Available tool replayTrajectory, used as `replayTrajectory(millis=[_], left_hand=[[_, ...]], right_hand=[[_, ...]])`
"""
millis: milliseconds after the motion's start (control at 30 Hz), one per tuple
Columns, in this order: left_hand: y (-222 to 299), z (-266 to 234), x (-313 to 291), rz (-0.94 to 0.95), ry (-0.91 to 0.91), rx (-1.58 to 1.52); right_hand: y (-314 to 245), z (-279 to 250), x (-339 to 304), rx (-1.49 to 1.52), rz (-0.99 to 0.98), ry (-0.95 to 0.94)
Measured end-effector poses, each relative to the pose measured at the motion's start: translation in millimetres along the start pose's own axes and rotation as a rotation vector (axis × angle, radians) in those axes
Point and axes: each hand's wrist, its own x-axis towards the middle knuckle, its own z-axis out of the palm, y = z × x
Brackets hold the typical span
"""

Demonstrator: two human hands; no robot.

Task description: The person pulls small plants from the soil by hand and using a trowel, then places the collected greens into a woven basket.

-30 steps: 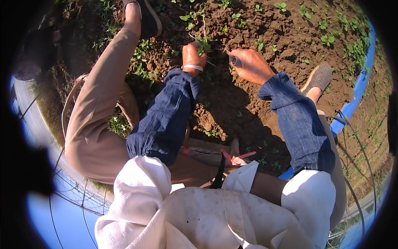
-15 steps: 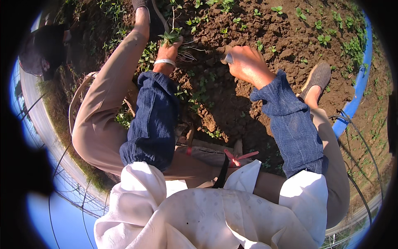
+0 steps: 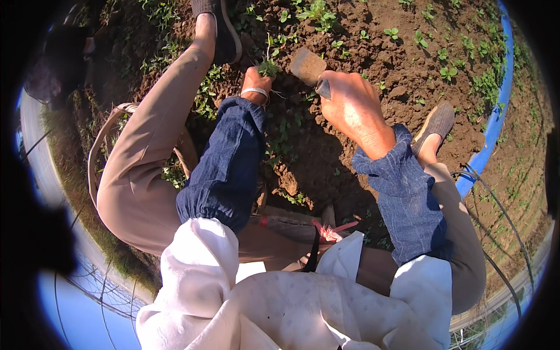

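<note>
At the left edge of the soil (image 3: 373, 52), a dark, blurred shape (image 3: 64, 64) is too unclear to name. Next comes the person's left shoe (image 3: 220, 32) at the top edge, and just right of it the left hand (image 3: 255, 83), its fingers closed around a bunch of green plants (image 3: 269, 69) with pale roots trailing. Half a second ago that hand was closer to the shoe; it has swung back right, bringing the plants nearer the tool. Just right of them is the tool's broad, soil-stained blade (image 3: 308, 66), earlier hardly visible and now turned flat to view; I judge this leaves it poised beside the plants rather than digging, though whether it touches the soil I cannot tell. The right hand (image 3: 353, 105) is a fist around its handle, mostly hidden. Farther right, small seedlings (image 3: 448, 73) dot the soil toward a blue pipe (image 3: 496, 119) along its right side.
</note>
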Motion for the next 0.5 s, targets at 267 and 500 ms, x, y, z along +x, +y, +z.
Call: replayTrajectory(millis=[267, 500], left_hand=[[19, -13, 15, 0.224, 0.363, -0.126], [25, -1, 57, 0.263, 0.081, 0.36]], right_hand=[[-24, -9, 57, -0.022, 0.092, -0.211], [-44, 34, 105, -0.052, 0.273, -0.286]])
